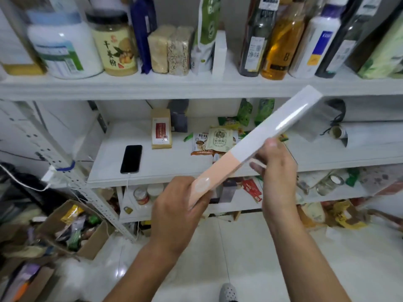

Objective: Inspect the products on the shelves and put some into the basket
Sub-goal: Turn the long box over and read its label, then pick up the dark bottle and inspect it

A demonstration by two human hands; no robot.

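White metal shelves [196, 168] stand over glossy pale floor tiles [250, 247]. Left hand [176, 205] and right hand [277, 162] each grip the long flat white-and-peach box [257, 140], its long axis slanting up-right.

My left hand [174, 205] hides the long peach-and-white flat box's [257, 140] lower end; tall bottles' [281, 40] tops are cropped, labels blurred.

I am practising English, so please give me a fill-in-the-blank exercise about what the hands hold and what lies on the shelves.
1. Both hands hold one long ____ whose lower part is peach and upper part white.
2. The black phone lies on the ____ shelf.
3. The left hand grips the box's ____ end.

Missing words: box; middle; peach. The right hand grips higher up.
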